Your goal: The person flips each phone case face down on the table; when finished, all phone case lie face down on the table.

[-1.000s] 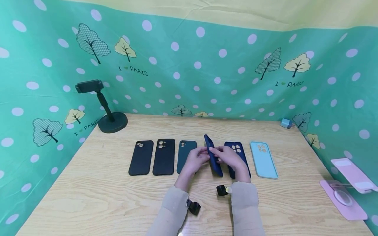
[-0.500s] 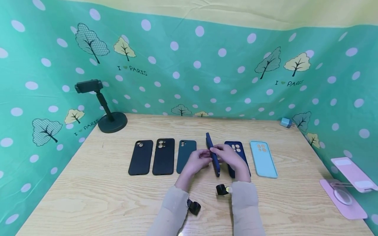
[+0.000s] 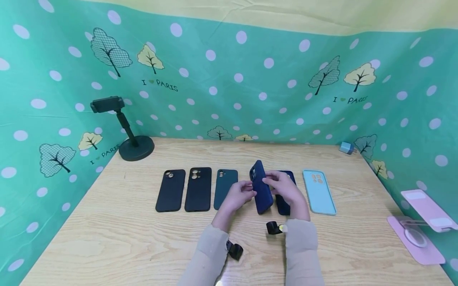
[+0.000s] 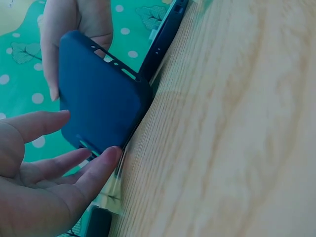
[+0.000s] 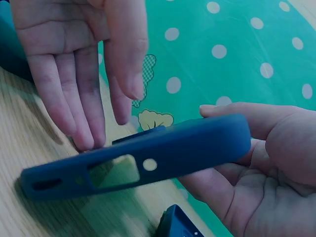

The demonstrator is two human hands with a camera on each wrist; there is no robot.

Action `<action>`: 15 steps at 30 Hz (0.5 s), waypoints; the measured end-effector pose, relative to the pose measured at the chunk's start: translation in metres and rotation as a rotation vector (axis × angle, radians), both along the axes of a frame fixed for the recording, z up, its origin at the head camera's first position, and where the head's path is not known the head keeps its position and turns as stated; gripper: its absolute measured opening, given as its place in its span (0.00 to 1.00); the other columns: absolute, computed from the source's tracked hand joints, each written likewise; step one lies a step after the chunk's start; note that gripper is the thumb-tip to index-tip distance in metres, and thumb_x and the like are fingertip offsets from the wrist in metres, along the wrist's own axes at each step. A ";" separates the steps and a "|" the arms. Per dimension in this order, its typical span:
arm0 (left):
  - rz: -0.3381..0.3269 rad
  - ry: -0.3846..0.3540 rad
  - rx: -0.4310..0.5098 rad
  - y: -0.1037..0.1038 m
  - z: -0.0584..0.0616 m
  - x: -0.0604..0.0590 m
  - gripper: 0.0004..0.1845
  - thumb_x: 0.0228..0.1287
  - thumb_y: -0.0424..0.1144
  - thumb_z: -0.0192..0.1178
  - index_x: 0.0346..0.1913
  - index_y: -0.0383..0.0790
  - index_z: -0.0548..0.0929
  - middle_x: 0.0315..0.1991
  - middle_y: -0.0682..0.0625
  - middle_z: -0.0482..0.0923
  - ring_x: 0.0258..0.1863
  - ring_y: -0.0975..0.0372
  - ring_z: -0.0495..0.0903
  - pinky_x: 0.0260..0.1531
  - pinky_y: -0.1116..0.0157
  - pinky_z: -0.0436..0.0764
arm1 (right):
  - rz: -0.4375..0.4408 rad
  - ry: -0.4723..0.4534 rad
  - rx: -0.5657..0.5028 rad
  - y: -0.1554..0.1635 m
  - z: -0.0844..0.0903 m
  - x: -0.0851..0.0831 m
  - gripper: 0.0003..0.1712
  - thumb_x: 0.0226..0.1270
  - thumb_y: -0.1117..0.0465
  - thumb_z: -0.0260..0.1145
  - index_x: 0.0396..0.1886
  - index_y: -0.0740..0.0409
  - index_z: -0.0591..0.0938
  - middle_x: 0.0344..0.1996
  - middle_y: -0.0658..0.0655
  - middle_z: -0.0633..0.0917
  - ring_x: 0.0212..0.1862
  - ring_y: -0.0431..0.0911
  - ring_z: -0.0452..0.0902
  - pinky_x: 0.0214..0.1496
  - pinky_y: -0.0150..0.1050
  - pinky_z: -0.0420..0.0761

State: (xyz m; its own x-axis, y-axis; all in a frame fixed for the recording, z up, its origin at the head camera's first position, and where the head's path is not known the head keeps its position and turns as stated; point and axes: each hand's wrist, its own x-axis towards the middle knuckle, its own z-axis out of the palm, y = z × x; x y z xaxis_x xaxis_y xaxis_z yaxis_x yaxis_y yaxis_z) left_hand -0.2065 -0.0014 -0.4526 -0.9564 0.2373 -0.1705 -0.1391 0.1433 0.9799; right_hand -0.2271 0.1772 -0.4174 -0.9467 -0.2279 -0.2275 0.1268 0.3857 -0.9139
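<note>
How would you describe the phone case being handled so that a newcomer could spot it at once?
On the wooden table, a row of phone cases lies flat. The dark blue case stands raised between the right hand and left hand, the only one lifted.

the head view looks forward and down over the table (image 3: pixel 107 238) from 6 o'clock, standing well back. both wrist views sit very near the dark blue case (image 4: pixel 98 106), the left from below, the right edge-on, sharing it.
</note>
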 end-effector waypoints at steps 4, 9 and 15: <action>0.009 -0.005 0.005 0.000 0.000 0.001 0.27 0.62 0.29 0.60 0.64 0.24 0.70 0.58 0.30 0.76 0.56 0.46 0.80 0.47 0.58 0.85 | -0.012 -0.009 -0.013 0.005 0.001 0.001 0.27 0.74 0.61 0.55 0.67 0.69 0.67 0.62 0.71 0.73 0.59 0.55 0.75 0.48 0.40 0.84; 0.011 0.003 -0.009 -0.001 0.001 0.002 0.28 0.62 0.30 0.60 0.65 0.24 0.69 0.59 0.30 0.75 0.58 0.46 0.78 0.49 0.56 0.84 | -0.045 -0.037 0.000 0.009 -0.002 0.000 0.27 0.74 0.61 0.55 0.68 0.69 0.67 0.63 0.71 0.72 0.61 0.57 0.74 0.49 0.38 0.84; 0.028 0.023 -0.037 -0.002 0.001 0.002 0.27 0.63 0.30 0.60 0.65 0.26 0.70 0.61 0.30 0.74 0.60 0.44 0.76 0.53 0.56 0.82 | -0.111 -0.073 0.069 0.011 -0.005 0.000 0.25 0.73 0.63 0.56 0.66 0.70 0.69 0.61 0.72 0.75 0.60 0.60 0.76 0.48 0.40 0.85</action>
